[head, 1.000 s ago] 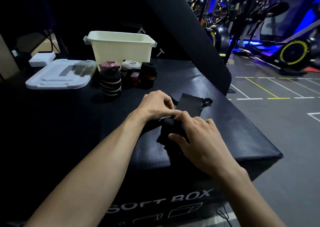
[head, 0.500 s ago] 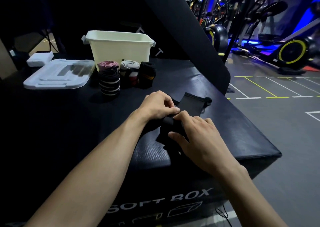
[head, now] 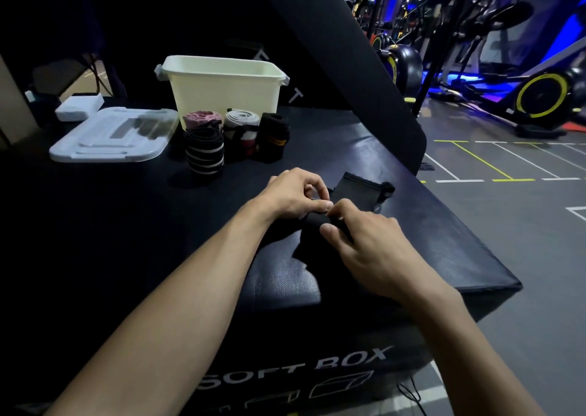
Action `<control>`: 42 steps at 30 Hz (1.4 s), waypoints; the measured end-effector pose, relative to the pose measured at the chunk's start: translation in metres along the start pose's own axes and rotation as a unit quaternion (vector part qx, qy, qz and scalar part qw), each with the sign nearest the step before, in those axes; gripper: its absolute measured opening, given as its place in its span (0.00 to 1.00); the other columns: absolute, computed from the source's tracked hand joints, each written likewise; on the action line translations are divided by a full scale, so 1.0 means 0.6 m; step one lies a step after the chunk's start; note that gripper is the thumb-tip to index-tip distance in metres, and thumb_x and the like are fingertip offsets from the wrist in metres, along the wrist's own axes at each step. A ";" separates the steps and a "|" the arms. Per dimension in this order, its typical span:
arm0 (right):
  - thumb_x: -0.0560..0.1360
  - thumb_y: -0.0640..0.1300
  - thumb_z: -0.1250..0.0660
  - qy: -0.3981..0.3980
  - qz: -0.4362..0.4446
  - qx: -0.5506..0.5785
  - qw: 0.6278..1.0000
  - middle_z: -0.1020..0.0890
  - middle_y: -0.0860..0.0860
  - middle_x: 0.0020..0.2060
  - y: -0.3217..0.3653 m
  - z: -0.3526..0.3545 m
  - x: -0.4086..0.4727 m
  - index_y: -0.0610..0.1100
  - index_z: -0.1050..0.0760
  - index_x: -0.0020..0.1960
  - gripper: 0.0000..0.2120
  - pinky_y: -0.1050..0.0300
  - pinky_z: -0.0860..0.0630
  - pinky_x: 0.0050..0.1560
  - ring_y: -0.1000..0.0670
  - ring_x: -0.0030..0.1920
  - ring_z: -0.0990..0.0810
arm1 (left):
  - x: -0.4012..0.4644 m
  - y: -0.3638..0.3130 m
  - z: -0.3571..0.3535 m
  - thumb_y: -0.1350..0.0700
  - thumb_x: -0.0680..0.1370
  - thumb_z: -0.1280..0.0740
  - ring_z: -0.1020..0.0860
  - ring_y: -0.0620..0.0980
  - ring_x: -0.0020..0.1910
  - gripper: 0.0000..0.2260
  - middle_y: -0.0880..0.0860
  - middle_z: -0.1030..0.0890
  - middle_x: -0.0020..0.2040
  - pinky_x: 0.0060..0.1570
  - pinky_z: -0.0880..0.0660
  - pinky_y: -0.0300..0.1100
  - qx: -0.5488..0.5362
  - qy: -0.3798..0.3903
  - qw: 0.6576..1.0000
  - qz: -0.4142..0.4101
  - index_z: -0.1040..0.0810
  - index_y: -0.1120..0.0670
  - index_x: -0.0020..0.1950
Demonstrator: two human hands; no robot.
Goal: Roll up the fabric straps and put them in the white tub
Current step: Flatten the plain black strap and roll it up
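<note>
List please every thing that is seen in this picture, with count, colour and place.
white tub: 1, white, far on box
rolled straps: 4, pink, white, black, striped, standing before tub
black strap: 1, black, partly rolled, under the hands
lid: 1, clear white, left of tub
white block: 1, white, behind lid
soft box: 1, black, holds everything
exercise bikes: several, black-yellow, right background
left hand: pinches strap
right hand: grips roll

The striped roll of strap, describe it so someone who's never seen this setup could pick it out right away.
Find the white tub at the back of the black soft box. Four rolled straps stand upright in front of it, and the striped roll stands at the left front of that cluster, nearest the person. It alone is black with thin white bands around its side; its neighbours are pinkish, white-topped, and black with a yellow mark.
</note>
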State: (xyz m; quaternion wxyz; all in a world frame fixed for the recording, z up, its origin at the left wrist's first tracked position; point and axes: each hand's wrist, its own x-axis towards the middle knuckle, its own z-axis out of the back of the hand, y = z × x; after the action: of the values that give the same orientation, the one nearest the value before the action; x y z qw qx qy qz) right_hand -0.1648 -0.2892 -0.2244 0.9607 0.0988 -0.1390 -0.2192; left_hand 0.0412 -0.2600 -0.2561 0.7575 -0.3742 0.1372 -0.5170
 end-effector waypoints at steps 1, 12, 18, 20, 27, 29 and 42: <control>0.83 0.58 0.46 -0.007 -0.013 -0.015 1.000 0.22 0.51 0.56 -0.001 -0.004 0.004 0.50 0.30 0.61 0.15 0.50 0.40 0.50 0.44 0.58 0.26 | 0.000 0.001 0.000 0.43 0.70 0.21 0.25 0.41 0.31 0.09 0.43 0.22 0.30 0.41 0.29 0.39 -0.007 0.001 1.000 0.000 0.15 0.45 0.43; 0.84 0.54 0.47 -0.085 -0.080 -0.051 0.992 0.28 0.53 0.52 -0.006 -0.027 0.036 0.54 0.24 0.59 0.14 0.49 0.43 0.51 0.46 0.57 0.30 | 0.001 0.005 0.000 0.41 0.66 0.20 0.27 0.44 0.26 0.10 0.46 0.22 0.29 0.33 0.29 0.38 -0.051 -0.003 0.999 0.015 0.15 0.45 0.39; 0.80 0.47 0.35 -0.231 -0.044 -0.058 0.970 0.22 0.52 0.44 0.002 -0.041 0.041 0.49 0.25 0.48 0.03 0.49 0.38 0.45 0.45 0.47 0.23 | 0.003 0.005 0.001 0.43 0.62 0.23 0.28 0.43 0.28 0.08 0.45 0.23 0.29 0.37 0.30 0.39 -0.034 0.004 0.999 0.028 0.16 0.42 0.38; 0.78 0.47 0.32 -0.257 -0.023 -0.086 0.962 0.21 0.52 0.40 0.001 -0.045 0.036 0.49 0.24 0.45 0.04 0.49 0.35 0.43 0.44 0.43 0.21 | 0.004 0.005 0.001 0.40 0.58 0.26 0.28 0.43 0.29 0.13 0.45 0.23 0.29 0.37 0.29 0.40 -0.039 0.009 0.999 0.029 0.16 0.43 0.39; 0.66 0.60 0.24 -0.167 0.000 -0.108 0.980 0.20 0.51 0.53 -0.016 -0.044 0.003 0.50 0.22 0.62 0.27 0.47 0.30 0.52 0.45 0.50 0.19 | 0.009 0.014 0.002 0.44 0.68 0.22 0.25 0.42 0.32 0.06 0.45 0.20 0.32 0.39 0.27 0.40 -0.032 -0.002 0.999 0.016 0.15 0.42 0.40; 0.66 0.58 0.22 -0.140 -0.011 -0.104 0.985 0.20 0.50 0.57 -0.027 -0.042 0.007 0.49 0.24 0.69 0.34 0.47 0.30 0.54 0.44 0.53 0.18 | 0.009 0.012 0.004 0.50 0.73 0.22 0.23 0.41 0.33 0.02 0.47 0.16 0.36 0.42 0.27 0.39 -0.053 0.003 0.999 -0.003 0.13 0.46 0.43; 0.74 0.47 0.24 -0.210 -0.127 0.373 0.895 0.15 0.54 0.53 -0.103 -0.034 0.019 0.46 0.23 0.66 0.22 0.58 0.21 0.55 0.55 0.54 0.17 | -0.025 -0.041 0.020 0.48 0.80 0.30 0.16 0.51 0.55 0.14 0.56 0.14 0.54 0.57 0.21 0.42 -0.207 0.094 0.970 -0.087 0.17 0.54 0.61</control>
State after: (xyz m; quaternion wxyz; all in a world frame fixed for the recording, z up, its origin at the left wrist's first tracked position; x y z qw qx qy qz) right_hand -0.1729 -0.3462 -0.2567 0.7655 0.4184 -0.3953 -0.2875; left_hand 0.0254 -0.2463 -0.2331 0.5990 -0.4835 0.2786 -0.5743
